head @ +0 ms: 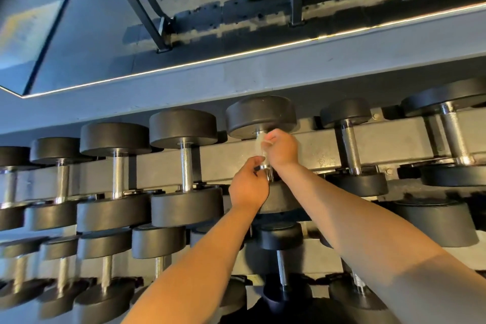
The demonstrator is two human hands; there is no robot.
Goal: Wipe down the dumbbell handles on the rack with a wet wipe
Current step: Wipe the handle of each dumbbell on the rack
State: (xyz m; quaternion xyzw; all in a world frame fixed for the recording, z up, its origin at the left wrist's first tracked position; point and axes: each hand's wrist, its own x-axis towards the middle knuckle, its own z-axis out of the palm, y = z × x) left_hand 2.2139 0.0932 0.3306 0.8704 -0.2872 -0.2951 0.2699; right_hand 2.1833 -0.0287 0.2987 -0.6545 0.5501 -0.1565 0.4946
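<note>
Slippage worries me: my right hand (282,148) grips the wet wipe (261,140) round the handle (265,167), left hand (248,187) pinching its near end, so the wipe may bunch.

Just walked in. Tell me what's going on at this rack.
A person is wiping down dumbbells on a rack. Both bare arms reach to one dumbbell in the upper row. The right grip holds a pale wet wipe wrapped round the far part of its chrome handle, just below the far head. The left grip holds the near end of the same handle. The neighbouring dumbbells sit on the rack untouched.
</note>
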